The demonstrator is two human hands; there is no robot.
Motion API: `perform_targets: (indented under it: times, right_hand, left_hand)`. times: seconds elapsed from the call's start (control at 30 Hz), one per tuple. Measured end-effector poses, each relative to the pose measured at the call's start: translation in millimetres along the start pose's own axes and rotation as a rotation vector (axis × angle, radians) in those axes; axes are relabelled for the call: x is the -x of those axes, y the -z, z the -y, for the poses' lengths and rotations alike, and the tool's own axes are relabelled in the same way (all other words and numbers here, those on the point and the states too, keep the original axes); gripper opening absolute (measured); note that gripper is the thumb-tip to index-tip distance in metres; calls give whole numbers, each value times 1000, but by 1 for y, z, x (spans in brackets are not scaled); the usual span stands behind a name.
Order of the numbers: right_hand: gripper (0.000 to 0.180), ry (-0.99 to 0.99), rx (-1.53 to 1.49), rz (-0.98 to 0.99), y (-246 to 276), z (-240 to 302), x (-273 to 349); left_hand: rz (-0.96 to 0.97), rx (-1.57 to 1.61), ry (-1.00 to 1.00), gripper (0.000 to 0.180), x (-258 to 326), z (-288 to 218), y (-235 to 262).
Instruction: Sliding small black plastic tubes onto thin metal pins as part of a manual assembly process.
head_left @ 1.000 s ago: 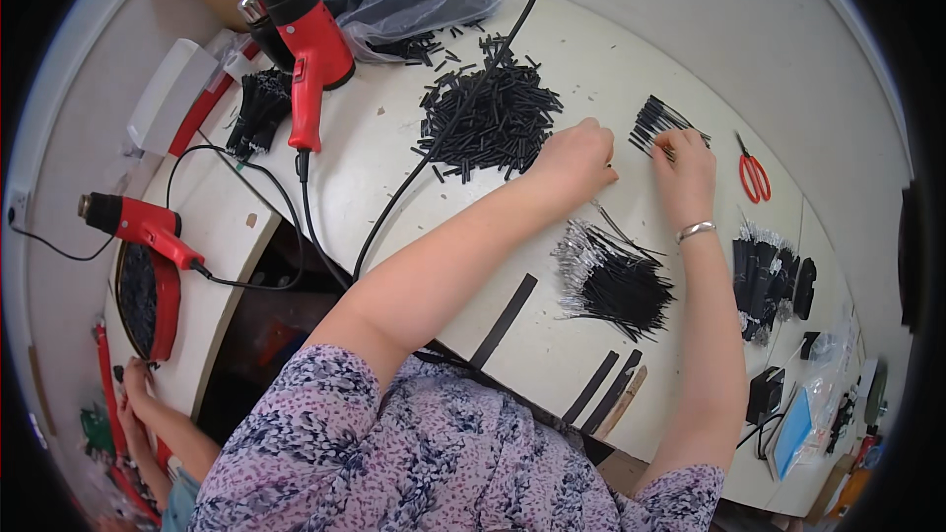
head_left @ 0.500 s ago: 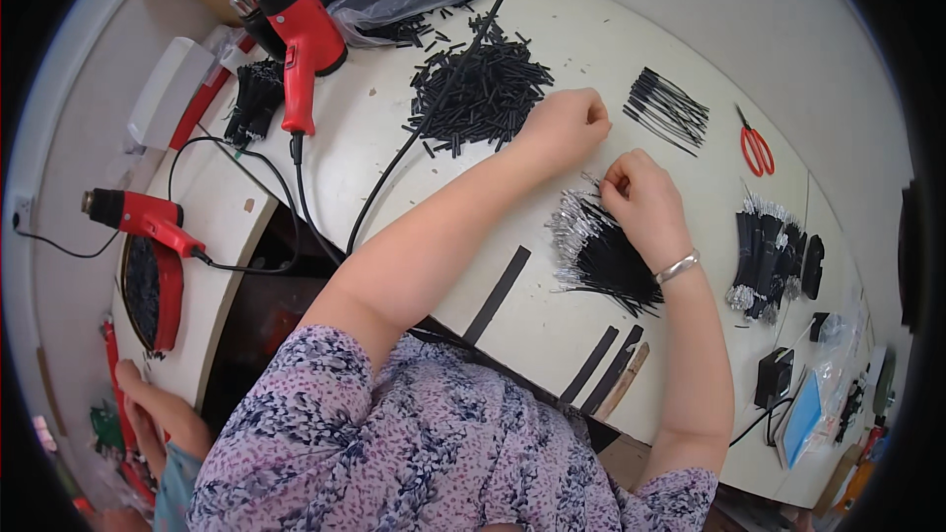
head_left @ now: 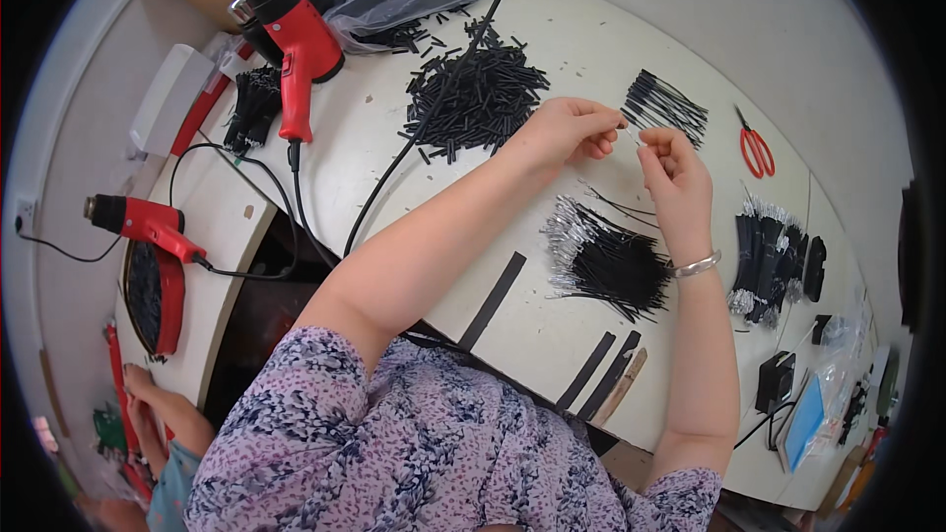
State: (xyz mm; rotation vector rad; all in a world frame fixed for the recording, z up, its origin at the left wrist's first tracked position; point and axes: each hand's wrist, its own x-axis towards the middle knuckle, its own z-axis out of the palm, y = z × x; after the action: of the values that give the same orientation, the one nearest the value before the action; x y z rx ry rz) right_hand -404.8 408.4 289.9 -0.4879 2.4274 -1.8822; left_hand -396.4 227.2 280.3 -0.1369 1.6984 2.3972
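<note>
My left hand [head_left: 572,130] is closed, thumb and forefinger pinching a small dark piece too tiny to make out. Opposite it, my right hand [head_left: 678,175] pinches a thin wire [head_left: 633,135] whose silvery end spans the gap between my fingertips. Beneath my right hand, a few loose black wires [head_left: 621,205] stick out over the table. Closer to me lies a fanned pile of black wires [head_left: 616,261] with silvery ends pointing left. A heap of short black tubes [head_left: 473,94] sits left of my left hand. Beyond my hands, a row of black wires [head_left: 667,106] lies side by side.
Two red heat guns [head_left: 296,49] stand and lie at left, a black cable [head_left: 419,128] crossing nearby. Red-handled scissors [head_left: 757,150] and bundled wires [head_left: 764,256] are on the right. Black strips [head_left: 493,300] lie near the front edge. Another person's arm [head_left: 163,404] shows at lower left.
My right hand has lifted from the wire pile, moving up and away with a wire. My left hand has turned, and the fingertips of both hands now nearly meet.
</note>
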Motion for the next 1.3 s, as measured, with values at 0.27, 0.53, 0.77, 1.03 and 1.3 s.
perform_targets:
  times: [0.27,0.53,0.77,1.03,1.3]
  right_hand:
    - [4,120,53,-20,0,-5,0]
    - [4,141,64,-27,0,-6,0]
    - [8,465,612,-5,4,9,6]
    - [8,189,251,-30,7,-2,-2]
    - [6,163,224,25,1,-10,0]
  left_hand:
    - [51,91,32,21,0,0,-1]
    - [63,95,58,22,2,1,-4]
    - [-41,-148,40,22,4,0,-12]
    - [-111,13,24,27,4,7,-16]
    - [109,244,73,34,-3,10,-3]
